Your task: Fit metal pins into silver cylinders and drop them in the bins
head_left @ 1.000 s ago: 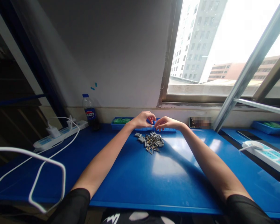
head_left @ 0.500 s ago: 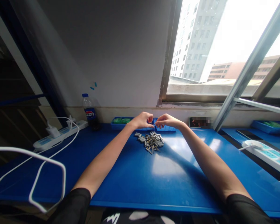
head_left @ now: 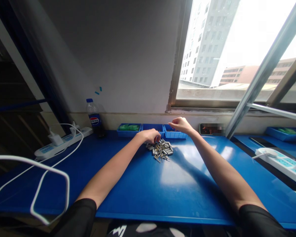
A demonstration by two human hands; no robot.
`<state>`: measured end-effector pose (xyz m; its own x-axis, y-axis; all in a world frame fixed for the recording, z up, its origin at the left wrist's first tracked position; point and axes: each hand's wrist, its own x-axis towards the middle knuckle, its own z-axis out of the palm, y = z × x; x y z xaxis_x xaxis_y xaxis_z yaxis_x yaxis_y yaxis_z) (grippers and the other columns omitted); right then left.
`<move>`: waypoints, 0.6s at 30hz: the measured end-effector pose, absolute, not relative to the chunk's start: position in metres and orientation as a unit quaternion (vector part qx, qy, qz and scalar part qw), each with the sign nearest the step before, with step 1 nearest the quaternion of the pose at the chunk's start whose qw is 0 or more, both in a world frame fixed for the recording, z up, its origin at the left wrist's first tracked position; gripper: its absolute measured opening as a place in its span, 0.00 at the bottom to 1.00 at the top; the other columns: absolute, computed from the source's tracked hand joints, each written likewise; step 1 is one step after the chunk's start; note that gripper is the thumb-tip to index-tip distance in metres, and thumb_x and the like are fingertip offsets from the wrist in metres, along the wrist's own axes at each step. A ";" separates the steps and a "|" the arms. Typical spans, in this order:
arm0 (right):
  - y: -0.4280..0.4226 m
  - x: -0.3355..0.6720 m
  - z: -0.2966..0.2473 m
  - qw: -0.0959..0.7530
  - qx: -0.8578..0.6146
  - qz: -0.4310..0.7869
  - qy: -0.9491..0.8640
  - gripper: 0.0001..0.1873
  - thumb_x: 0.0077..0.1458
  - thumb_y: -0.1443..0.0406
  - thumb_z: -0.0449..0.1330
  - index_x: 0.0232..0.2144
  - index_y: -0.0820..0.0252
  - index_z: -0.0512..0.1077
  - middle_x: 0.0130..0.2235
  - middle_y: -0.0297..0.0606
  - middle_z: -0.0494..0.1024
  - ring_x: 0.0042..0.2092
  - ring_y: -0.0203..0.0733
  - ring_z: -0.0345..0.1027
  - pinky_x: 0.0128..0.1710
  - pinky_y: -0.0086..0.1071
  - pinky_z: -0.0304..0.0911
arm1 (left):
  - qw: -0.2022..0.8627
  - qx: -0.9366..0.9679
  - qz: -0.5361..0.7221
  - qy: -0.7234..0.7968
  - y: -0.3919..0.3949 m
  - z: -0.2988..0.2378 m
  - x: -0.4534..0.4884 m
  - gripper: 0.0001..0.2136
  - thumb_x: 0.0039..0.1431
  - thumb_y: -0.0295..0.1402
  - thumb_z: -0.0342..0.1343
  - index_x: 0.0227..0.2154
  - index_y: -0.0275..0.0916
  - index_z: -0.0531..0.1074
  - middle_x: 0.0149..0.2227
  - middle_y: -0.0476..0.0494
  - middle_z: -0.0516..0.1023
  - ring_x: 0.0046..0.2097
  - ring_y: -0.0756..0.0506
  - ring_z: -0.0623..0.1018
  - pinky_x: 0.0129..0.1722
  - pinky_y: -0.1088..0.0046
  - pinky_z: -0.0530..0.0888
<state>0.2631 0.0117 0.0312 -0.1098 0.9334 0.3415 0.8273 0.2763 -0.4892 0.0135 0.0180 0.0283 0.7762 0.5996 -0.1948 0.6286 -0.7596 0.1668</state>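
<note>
A pile of small metal parts and pins lies on the blue table. My left hand rests with curled fingers on the pile's far left edge, touching the parts. My right hand hovers over the rightmost of three small blue trays by the wall, fingers pinched together; whatever sits between them is too small to see. The middle tray and a left tray with green contents stand beside it.
A cola bottle stands at the wall on the left. A white power strip with cables lies at the far left, another strip at the right. A blue tray sits far right. A window frame bar slants overhead.
The hands, first held together above the pile, have parted. My left hand dropped onto the pile; my right hand moved back and right over the rightmost tray.
</note>
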 end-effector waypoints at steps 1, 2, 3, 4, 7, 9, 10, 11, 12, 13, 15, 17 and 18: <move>0.012 0.262 0.031 0.301 -0.596 0.088 -0.739 0.23 0.57 0.48 0.60 0.24 0.61 0.78 0.21 0.37 0.77 0.26 0.39 0.69 0.25 0.29 0.57 | 0.109 0.935 -0.067 0.331 0.018 0.027 0.014 0.18 0.48 0.20 0.63 0.43 0.39 0.80 0.40 0.44 0.84 0.36 0.48 0.80 0.28 0.78 0.69; 0.012 0.261 0.031 0.300 -0.596 0.088 -0.740 0.23 0.57 0.48 0.61 0.24 0.61 0.78 0.22 0.37 0.77 0.26 0.39 0.69 0.26 0.29 0.57 | 0.107 0.935 -0.068 0.332 0.018 0.027 0.013 0.18 0.48 0.20 0.63 0.43 0.39 0.80 0.40 0.44 0.84 0.35 0.48 0.80 0.28 0.78 0.68; 0.012 0.261 0.030 0.298 -0.594 0.090 -0.742 0.23 0.57 0.48 0.61 0.24 0.61 0.77 0.22 0.37 0.78 0.26 0.39 0.69 0.26 0.29 0.57 | 0.105 0.935 -0.068 0.333 0.017 0.027 0.013 0.17 0.48 0.20 0.63 0.43 0.39 0.80 0.39 0.44 0.84 0.35 0.48 0.79 0.28 0.78 0.68; 0.011 0.260 0.030 0.295 -0.592 0.091 -0.744 0.24 0.57 0.47 0.61 0.23 0.61 0.77 0.22 0.37 0.78 0.26 0.39 0.69 0.26 0.29 0.57 | 0.104 0.935 -0.067 0.333 0.017 0.027 0.013 0.17 0.48 0.20 0.63 0.42 0.39 0.80 0.39 0.45 0.84 0.34 0.48 0.79 0.28 0.77 0.68; 0.010 0.258 0.030 0.289 -0.587 0.102 -0.749 0.24 0.57 0.47 0.61 0.22 0.61 0.76 0.21 0.37 0.78 0.25 0.38 0.69 0.26 0.29 0.57 | 0.102 0.935 -0.064 0.334 0.013 0.030 0.013 0.16 0.48 0.19 0.62 0.41 0.39 0.80 0.37 0.45 0.83 0.33 0.48 0.78 0.28 0.77 0.68; 0.009 0.258 0.030 0.287 -0.584 0.108 -0.751 0.24 0.57 0.47 0.61 0.22 0.61 0.76 0.21 0.37 0.78 0.25 0.39 0.70 0.26 0.29 0.58 | 0.101 0.934 -0.065 0.336 0.010 0.034 0.013 0.16 0.48 0.18 0.60 0.40 0.39 0.80 0.36 0.46 0.83 0.32 0.48 0.78 0.28 0.77 0.68; 0.009 0.258 0.030 0.287 -0.583 0.111 -0.752 0.24 0.57 0.47 0.61 0.23 0.61 0.76 0.21 0.37 0.78 0.25 0.39 0.70 0.26 0.29 0.59 | 0.101 0.934 -0.066 0.337 0.007 0.035 0.013 0.17 0.48 0.17 0.59 0.40 0.39 0.79 0.36 0.46 0.83 0.32 0.48 0.77 0.28 0.77 0.68; 0.008 0.258 0.030 0.288 -0.581 0.112 -0.753 0.24 0.57 0.47 0.61 0.23 0.61 0.77 0.21 0.37 0.78 0.25 0.39 0.70 0.26 0.29 0.59 | 0.101 0.933 -0.066 0.339 0.006 0.036 0.013 0.17 0.47 0.17 0.59 0.40 0.39 0.79 0.36 0.46 0.83 0.31 0.48 0.77 0.28 0.77 0.68; 0.008 0.258 0.030 0.288 -0.580 0.113 -0.753 0.24 0.57 0.47 0.61 0.23 0.61 0.77 0.21 0.38 0.78 0.25 0.39 0.71 0.26 0.29 0.59 | 0.101 0.932 -0.066 0.342 0.004 0.037 0.013 0.18 0.47 0.17 0.58 0.40 0.39 0.79 0.35 0.46 0.82 0.31 0.48 0.77 0.28 0.77 0.68; 0.008 0.258 0.030 0.289 -0.579 0.114 -0.754 0.24 0.57 0.47 0.61 0.24 0.61 0.77 0.22 0.38 0.79 0.26 0.39 0.71 0.26 0.29 0.59 | 0.102 0.931 -0.066 0.344 0.003 0.038 0.013 0.18 0.47 0.17 0.59 0.40 0.40 0.79 0.35 0.47 0.82 0.31 0.48 0.77 0.29 0.77 0.68; 0.008 0.258 0.030 0.288 -0.577 0.117 -0.755 0.24 0.57 0.47 0.61 0.24 0.61 0.78 0.22 0.38 0.79 0.26 0.39 0.71 0.27 0.29 0.60 | 0.102 0.931 -0.066 0.345 0.002 0.039 0.013 0.18 0.46 0.17 0.59 0.40 0.40 0.78 0.33 0.48 0.81 0.31 0.48 0.76 0.29 0.76 0.68; 0.008 0.258 0.030 0.286 -0.574 0.119 -0.758 0.24 0.58 0.47 0.61 0.24 0.61 0.78 0.22 0.38 0.79 0.26 0.39 0.72 0.27 0.29 0.60 | 0.101 0.933 -0.066 0.340 0.004 0.040 0.012 0.18 0.45 0.18 0.60 0.39 0.41 0.77 0.32 0.49 0.80 0.31 0.48 0.76 0.28 0.76 0.68; 0.008 0.258 0.030 0.284 -0.573 0.120 -0.760 0.24 0.58 0.47 0.61 0.24 0.61 0.78 0.22 0.38 0.79 0.26 0.39 0.72 0.27 0.29 0.60 | 0.101 0.934 -0.066 0.335 0.005 0.041 0.011 0.17 0.45 0.18 0.60 0.39 0.41 0.77 0.31 0.49 0.80 0.31 0.48 0.76 0.28 0.76 0.67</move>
